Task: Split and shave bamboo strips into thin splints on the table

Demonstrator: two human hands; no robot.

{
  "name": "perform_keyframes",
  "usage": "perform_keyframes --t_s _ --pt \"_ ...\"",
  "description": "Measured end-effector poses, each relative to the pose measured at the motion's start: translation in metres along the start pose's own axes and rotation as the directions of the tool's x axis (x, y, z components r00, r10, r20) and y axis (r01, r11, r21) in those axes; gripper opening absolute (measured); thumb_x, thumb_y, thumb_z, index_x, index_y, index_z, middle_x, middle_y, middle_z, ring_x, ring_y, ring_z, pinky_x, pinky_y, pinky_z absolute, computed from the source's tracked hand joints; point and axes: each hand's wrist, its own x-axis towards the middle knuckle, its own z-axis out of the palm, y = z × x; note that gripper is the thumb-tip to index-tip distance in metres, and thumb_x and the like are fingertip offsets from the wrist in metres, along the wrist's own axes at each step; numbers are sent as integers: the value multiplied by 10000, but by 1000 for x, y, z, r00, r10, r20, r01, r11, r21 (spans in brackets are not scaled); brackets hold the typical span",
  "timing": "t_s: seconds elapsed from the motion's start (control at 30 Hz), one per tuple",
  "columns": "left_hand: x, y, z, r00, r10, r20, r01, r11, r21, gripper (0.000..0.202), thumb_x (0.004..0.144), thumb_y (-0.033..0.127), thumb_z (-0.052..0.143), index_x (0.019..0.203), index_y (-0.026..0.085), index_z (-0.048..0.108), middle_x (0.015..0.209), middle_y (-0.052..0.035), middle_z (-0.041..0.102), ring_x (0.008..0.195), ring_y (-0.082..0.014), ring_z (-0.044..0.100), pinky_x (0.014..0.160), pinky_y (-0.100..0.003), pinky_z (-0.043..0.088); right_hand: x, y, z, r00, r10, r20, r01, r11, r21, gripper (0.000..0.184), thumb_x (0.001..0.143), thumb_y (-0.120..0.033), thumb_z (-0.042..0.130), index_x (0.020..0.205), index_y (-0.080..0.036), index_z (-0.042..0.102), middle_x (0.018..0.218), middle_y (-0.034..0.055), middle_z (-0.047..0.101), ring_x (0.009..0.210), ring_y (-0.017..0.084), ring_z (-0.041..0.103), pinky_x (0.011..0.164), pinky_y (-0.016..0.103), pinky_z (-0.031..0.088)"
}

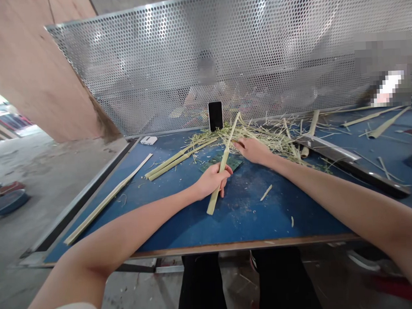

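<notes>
My left hand [214, 179] is closed around the lower part of a pale green, flattened plant stalk [224, 159]. The stalk slants up and away, with its thin end near the pile of shavings and its blunt end toward me. Just right of its upper part is my right hand [248, 149], fingers curled in a pinch. A small dark thing shows at those fingertips, too little of it to name. Beneath the left hand lies a dark green patterned sheet [236, 163]. Two more stalks [179, 161] rest beyond the left hand, and a long one [108, 199] lies farther left.
Shredded strips [273, 135] heap along the back of the blue table [195, 228]. A phone [215, 116] stands upright against the perforated metal panel [154, 74]. On the right lies a large dark-handled knife [349, 159], near more stalks [389, 123]. A white object [148, 140] sits back left.
</notes>
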Motion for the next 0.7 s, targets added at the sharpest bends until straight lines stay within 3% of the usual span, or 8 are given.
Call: perform_keyframes --t_s 0.2,0.47,0.7 --pt "0 1 1 1000 -5 -4 5 1000 3 88 932 226 564 1014 208 539 488 107 479 369 -114 459 434 -257 522 0 0 1 1000 -6 -1 6 1000 10 441 1137 -525 421 1068 -206 717 901 125 766 838 282 701 728 349 447" --pt "-2 3 0 1000 5 13 -5 1000 6 85 932 226 557 1014 207 543 487 101 490 365 -121 475 438 -265 520 -3 4 0 973 -36 -230 70 988 141 489 1142 -588 315 956 -242 607 806 89 700 721 255 606 669 359 375" --pt "-1 1 0 1000 3 13 -4 1000 19 87 935 226 559 1018 205 546 489 101 494 364 -123 491 439 -264 513 -2 3 7 986 -50 -157 67 992 105 510 1128 -598 328 910 -241 619 751 91 682 699 257 603 667 359 384"
